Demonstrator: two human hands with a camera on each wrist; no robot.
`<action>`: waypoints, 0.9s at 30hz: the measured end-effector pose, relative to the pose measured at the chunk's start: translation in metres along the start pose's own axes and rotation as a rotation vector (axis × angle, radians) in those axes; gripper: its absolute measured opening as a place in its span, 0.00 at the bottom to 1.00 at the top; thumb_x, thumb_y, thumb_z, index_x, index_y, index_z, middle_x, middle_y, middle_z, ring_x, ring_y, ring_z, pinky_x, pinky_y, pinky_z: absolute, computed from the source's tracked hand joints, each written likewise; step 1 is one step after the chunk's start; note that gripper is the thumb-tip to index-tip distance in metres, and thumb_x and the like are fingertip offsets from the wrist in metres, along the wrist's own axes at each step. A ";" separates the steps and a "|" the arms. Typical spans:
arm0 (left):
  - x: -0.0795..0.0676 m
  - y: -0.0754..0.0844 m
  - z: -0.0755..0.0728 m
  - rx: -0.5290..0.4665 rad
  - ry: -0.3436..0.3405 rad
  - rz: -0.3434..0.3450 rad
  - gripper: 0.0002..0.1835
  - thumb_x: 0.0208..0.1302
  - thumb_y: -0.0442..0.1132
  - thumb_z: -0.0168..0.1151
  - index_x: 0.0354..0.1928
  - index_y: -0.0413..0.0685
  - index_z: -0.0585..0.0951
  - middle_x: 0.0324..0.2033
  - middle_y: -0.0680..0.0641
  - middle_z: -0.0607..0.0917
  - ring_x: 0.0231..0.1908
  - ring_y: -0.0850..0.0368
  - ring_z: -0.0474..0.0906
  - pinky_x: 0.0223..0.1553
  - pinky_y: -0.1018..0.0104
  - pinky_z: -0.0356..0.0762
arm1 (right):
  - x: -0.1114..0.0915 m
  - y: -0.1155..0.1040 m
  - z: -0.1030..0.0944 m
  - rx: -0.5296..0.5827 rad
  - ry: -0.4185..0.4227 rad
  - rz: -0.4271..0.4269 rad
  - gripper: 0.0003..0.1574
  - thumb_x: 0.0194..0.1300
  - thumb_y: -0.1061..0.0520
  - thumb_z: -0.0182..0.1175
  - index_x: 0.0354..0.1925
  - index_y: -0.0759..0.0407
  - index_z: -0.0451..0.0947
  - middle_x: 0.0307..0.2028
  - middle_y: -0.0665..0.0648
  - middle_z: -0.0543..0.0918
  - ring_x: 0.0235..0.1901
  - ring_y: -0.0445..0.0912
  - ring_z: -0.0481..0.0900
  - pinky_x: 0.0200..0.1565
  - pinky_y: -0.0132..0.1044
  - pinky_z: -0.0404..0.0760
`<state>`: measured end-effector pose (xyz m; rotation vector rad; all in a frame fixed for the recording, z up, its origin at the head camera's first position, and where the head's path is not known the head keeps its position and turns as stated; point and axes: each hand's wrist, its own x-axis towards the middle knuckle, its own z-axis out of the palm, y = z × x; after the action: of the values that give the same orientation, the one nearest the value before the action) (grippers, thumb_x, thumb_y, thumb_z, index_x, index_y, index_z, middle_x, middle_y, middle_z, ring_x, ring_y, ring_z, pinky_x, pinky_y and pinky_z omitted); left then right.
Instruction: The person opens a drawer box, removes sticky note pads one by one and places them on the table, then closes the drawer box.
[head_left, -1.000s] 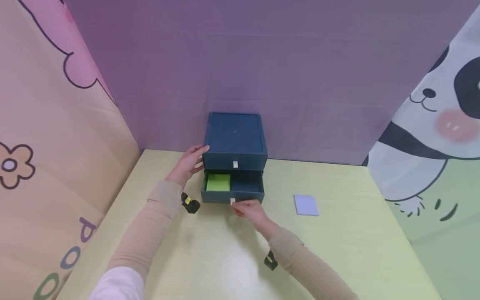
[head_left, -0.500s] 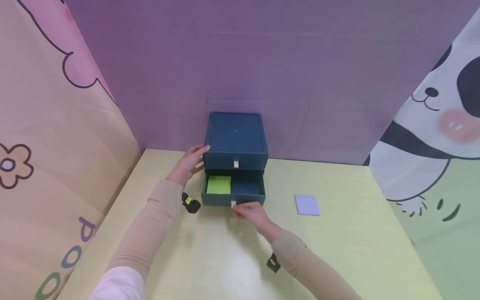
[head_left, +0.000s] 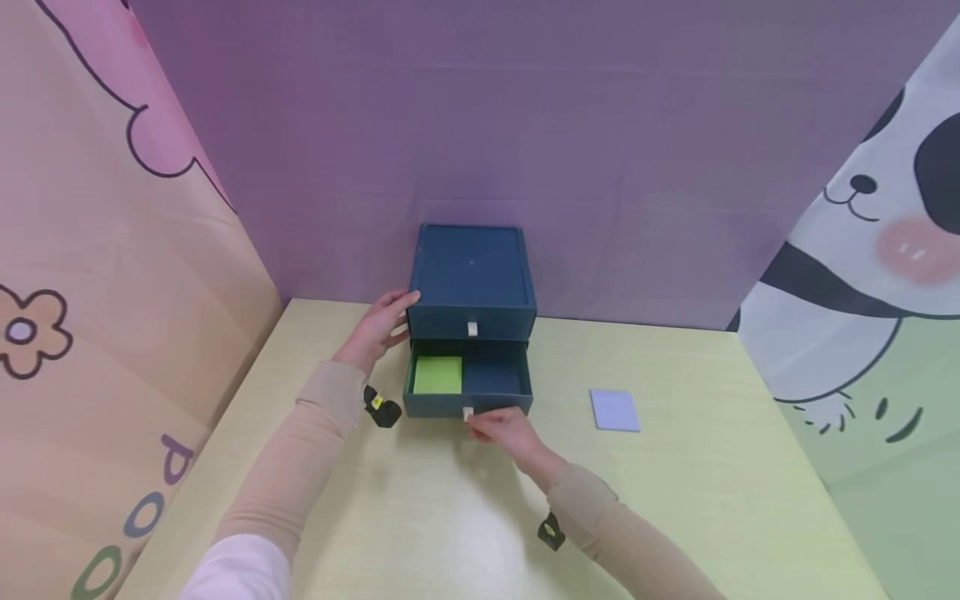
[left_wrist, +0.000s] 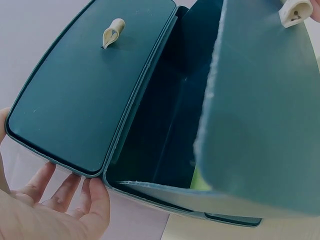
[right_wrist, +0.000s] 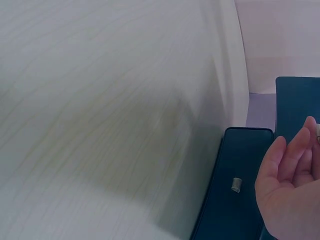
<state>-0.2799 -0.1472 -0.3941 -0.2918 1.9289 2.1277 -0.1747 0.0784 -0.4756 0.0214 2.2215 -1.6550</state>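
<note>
A dark blue drawer cabinet [head_left: 471, 265] stands against the back wall. Its middle drawer [head_left: 435, 406] is pulled out, with a lime-green square pad [head_left: 438, 375] inside on the left. My right hand [head_left: 510, 433] pinches the small white pull tab [head_left: 468, 412] on this drawer's front. At the cabinet's upper left front edge my left hand [head_left: 375, 327] rests: fingertips touch the side, seen in the left wrist view, and the thumb lies near the top edge. The top drawer [left_wrist: 85, 90] is closed, its own tab [left_wrist: 114, 32] hanging free.
A pale lilac square pad [head_left: 614, 410] lies on the light wooden table [head_left: 697, 483], right of the cabinet. Below the pulled-out drawer, a closed bottom drawer [right_wrist: 245, 150] shows in the right wrist view. A purple cloth wall [head_left: 637, 167] stands behind the cabinet.
The middle drawer has slid a little further out toward the person, the right hand moving with its tab. The left hand has stayed at the cabinet's side.
</note>
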 end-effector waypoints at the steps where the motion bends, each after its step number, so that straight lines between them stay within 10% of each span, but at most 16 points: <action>1: 0.000 0.000 0.000 0.001 0.000 0.000 0.35 0.69 0.50 0.53 0.72 0.47 0.55 0.72 0.45 0.55 0.71 0.42 0.49 0.69 0.49 0.56 | 0.000 0.000 0.000 -0.001 0.000 0.000 0.16 0.62 0.58 0.61 0.43 0.70 0.82 0.40 0.68 0.85 0.43 0.57 0.84 0.47 0.39 0.82; 27: 0.002 -0.001 0.000 0.005 0.011 -0.003 0.35 0.69 0.51 0.53 0.71 0.47 0.56 0.72 0.45 0.55 0.71 0.42 0.49 0.69 0.49 0.56 | -0.019 0.005 -0.001 -0.048 -0.057 -0.068 0.17 0.63 0.56 0.60 0.41 0.71 0.82 0.36 0.67 0.86 0.40 0.56 0.85 0.45 0.40 0.83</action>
<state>-0.2814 -0.1472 -0.3959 -0.3059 1.9387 2.1234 -0.1563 0.0849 -0.4744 -0.1142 2.2416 -1.6156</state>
